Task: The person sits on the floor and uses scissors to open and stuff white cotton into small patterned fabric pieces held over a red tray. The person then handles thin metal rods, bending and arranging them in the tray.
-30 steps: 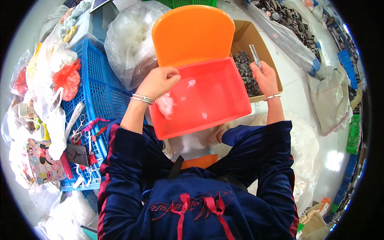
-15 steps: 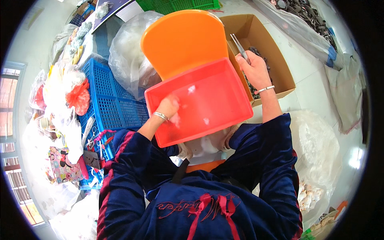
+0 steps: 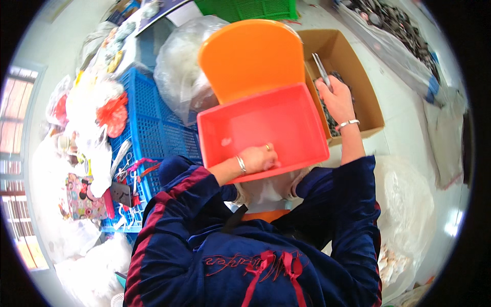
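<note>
A red plastic tray (image 3: pixel 302 130) rests against an orange chair (image 3: pixel 255 61) in front of me. Inside the tray, low and right of its middle, my left hand (image 3: pixel 258 157) is closed with its fingertips down on the floor of the tray. Pale fluff (image 3: pixel 276 164) shows at those fingertips. A small white tuft (image 3: pixel 226 141) lies apart, to the left. My right hand (image 3: pixel 336 100) grips metal tweezers (image 3: pixel 322 70), tips pointing up and away, over a cardboard box (image 3: pixel 365 94) holding dark small pieces.
Blue plastic crates (image 3: pixel 153 112) stand at left, with a phone (image 3: pixel 121 194), scissors and bags on them. A clear bag of white stuffing (image 3: pixel 186 66) is beside the chair. Behind is a green crate (image 3: pixel 250 7). Clear plastic (image 3: pixel 404 204) lies at right.
My left hand has moved right and nearer me across the tray floor, and fewer loose tufts show there. My right hand still holds the tweezers. The whole view has shifted a little.
</note>
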### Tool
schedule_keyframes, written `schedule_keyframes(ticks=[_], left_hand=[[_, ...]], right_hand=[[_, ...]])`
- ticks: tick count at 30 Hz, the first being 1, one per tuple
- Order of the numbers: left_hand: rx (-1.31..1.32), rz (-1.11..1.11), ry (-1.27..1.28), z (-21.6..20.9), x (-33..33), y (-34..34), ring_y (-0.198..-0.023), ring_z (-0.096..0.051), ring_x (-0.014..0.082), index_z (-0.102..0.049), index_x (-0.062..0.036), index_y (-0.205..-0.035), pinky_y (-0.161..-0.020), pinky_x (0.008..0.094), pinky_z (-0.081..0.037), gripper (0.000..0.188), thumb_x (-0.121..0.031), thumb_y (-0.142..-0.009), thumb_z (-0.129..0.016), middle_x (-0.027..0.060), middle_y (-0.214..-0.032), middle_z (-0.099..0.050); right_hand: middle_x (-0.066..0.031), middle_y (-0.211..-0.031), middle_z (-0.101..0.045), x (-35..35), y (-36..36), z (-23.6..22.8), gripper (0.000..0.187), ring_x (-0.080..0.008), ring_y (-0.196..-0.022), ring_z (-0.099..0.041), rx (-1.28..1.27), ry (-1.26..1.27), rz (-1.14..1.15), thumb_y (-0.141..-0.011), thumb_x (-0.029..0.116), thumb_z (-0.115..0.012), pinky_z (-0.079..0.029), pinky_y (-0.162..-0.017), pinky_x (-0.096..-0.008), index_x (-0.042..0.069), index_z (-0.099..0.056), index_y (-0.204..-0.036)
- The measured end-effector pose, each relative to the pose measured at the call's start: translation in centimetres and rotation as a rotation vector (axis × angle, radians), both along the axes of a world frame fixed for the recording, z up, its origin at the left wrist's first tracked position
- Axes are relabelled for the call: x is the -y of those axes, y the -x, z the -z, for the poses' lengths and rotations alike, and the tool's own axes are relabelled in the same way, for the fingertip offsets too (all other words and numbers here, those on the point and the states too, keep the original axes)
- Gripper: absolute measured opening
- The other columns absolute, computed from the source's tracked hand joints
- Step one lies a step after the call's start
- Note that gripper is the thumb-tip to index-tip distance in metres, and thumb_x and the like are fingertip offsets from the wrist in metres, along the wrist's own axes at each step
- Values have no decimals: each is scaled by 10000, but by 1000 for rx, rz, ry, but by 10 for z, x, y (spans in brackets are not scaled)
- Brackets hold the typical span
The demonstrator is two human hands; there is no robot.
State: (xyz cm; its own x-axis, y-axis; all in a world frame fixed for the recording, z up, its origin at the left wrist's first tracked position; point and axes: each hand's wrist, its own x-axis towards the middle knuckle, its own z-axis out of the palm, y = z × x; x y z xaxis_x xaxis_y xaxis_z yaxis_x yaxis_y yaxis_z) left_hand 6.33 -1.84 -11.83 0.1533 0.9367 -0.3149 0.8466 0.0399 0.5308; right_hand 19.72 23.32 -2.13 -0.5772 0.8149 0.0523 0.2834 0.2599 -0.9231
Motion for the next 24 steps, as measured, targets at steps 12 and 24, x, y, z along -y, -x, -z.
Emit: schedule_keyframes(ticks=[12,24], left_hand=[[375,-1212,-977,-106,-7,192,-723,-600,105,-679,-13,-947,-679,273,-500,159,-158,-903,-630,46,-798,-680],[-219,-1256,-522,-69,-75,342,-1220,-520,330,-608,32,-1186,-1022,383,-414,655,-474,-770,-643,264,-1247,-572]], right_hand=[[16,-620,-510,11,23,10,177,-62,-568,-436,153,-38,-56,-915,182,-600,-378,-532,-244,9,-629,-894],[35,-635,-465,27,56,31,188,-47,-589,-416,202,-16,-215,-941,192,-605,-343,-532,-229,20,-591,-866]])
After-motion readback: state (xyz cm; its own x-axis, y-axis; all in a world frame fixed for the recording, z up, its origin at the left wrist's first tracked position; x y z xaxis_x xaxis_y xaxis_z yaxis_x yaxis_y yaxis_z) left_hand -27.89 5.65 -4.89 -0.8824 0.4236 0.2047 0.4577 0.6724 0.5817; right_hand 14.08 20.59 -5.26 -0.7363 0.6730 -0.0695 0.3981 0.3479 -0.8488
